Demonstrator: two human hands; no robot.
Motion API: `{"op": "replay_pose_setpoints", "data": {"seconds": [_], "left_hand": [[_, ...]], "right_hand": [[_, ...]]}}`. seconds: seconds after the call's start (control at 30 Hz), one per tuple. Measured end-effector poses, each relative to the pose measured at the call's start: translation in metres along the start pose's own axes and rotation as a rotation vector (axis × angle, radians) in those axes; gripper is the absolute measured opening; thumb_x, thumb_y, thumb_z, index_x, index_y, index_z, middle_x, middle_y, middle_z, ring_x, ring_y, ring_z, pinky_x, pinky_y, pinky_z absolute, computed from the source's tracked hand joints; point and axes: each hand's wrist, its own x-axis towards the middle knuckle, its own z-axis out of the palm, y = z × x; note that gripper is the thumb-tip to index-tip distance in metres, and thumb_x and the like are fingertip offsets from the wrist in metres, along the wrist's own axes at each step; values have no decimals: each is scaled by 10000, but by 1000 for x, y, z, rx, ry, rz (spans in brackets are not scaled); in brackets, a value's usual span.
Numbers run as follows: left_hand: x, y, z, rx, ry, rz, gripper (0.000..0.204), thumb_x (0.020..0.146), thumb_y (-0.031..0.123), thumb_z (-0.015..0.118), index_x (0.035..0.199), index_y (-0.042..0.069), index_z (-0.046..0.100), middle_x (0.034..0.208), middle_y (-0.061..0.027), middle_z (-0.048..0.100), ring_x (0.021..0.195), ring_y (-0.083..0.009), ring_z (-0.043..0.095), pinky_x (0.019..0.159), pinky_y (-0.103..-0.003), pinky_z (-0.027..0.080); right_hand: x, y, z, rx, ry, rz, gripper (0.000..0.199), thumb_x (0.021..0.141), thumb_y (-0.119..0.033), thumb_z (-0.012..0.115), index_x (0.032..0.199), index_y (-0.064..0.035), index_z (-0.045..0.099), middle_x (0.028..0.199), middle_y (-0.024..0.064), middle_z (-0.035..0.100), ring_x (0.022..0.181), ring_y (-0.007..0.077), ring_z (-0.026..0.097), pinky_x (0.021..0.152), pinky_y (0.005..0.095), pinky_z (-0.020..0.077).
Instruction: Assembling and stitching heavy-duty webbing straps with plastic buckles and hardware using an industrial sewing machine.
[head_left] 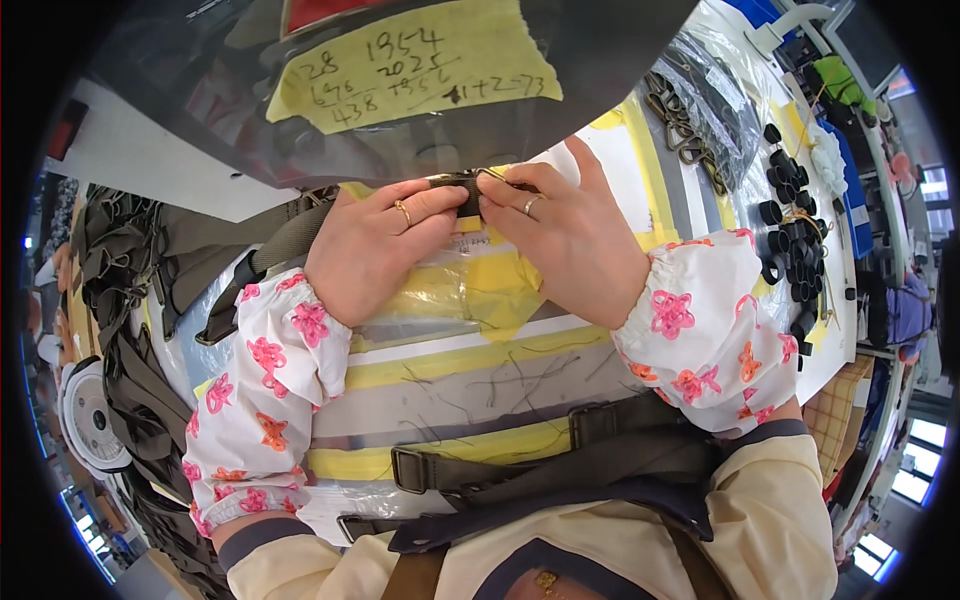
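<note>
At the front of a dark grey machine head [250, 110], my two hands come together over a short piece of dark olive webbing [469, 203]. My left hand [375, 245] is closed, its fingers pressing the webbing from the left. On the other side my right hand [570, 240] pinches the same piece, thumb raised and apart. A brass-coloured metal ring or buckle [492, 174] shows by the right fingertips. From beyond my left wrist, more olive strap [290, 238] runs off to the left. The machine head hides what lies behind my fingertips.
Olive straps with metal hardware [125, 240] are heaped at the left. Buckled straps [640, 450] lie across my lap. Metal rings [685, 140] and black loops [790, 230] sit at the right. Yellow tape and loose thread ends [490, 385] cover the near tabletop.
</note>
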Motion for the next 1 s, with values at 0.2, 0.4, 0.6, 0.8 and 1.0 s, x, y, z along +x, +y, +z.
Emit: {"op": "replay_pose_setpoints", "data": {"seconds": [0.2,0.4,0.6,0.8,1.0], "left_hand": [[2,-2,4,-87,29,-44,203,700,77,609,897,123,623,1079,19,614,937,-195,610,559,-285,451],[6,-7,7,-162,151,-68,192,735,69,608,917,118,645,1008,26,646,627,-195,620,477,-274,456],[-2,-20,15,-134,22,-241,270,767,45,583,998,172,645,999,9,648,649,-225,598,569,-277,494],[0,-31,23,-165,79,-200,306,772,62,580,1042,199,629,898,-41,653,692,-246,618,586,-306,493],[-8,-20,5,-45,22,-248,355,765,88,560,1084,235,616,806,-32,635,712,-245,604,621,-348,468]], "right_hand": [[4,6,-4,-21,-82,-22,199,774,-113,553,953,-84,636,1111,-7,607,1019,167,521,1015,547,265],[6,15,0,-28,-85,-31,229,763,-103,561,975,-117,646,1129,-26,602,1040,156,519,1021,544,257],[20,23,0,-31,-177,20,291,727,-75,585,1000,-151,650,1147,-38,595,1048,155,522,1013,538,261],[26,22,1,14,-204,52,278,707,-61,597,973,-133,641,1118,-38,603,1045,163,526,1009,538,264],[20,24,10,123,-71,76,284,677,-18,613,946,-104,637,1006,-26,635,1049,185,515,1017,523,257]]}}
